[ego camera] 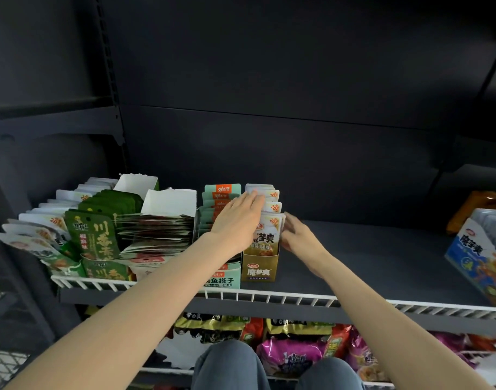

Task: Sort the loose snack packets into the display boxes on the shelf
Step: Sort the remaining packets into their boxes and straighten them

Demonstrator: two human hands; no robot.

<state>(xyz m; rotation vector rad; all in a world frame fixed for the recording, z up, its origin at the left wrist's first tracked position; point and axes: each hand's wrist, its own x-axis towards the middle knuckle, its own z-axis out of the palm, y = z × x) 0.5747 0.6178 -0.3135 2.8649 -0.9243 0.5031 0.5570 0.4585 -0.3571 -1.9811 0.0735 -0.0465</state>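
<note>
Left hand (pixel 235 220) laid flat, fingers straight, on white-gold packets (pixel 270 220) in gold display box (pixel 258 267); right hand (pixel 296 235) steadies the side, grip unclear. Packets best squared upright, pressed down evenly.

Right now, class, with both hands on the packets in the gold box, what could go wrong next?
1. The left hand presses flat on the upright packets; they could bend or topple backward.
2. The right hand pushes the narrow gold box sideways; it might tip toward the teal box.
3. The box looks full; packets could spill.
</note>
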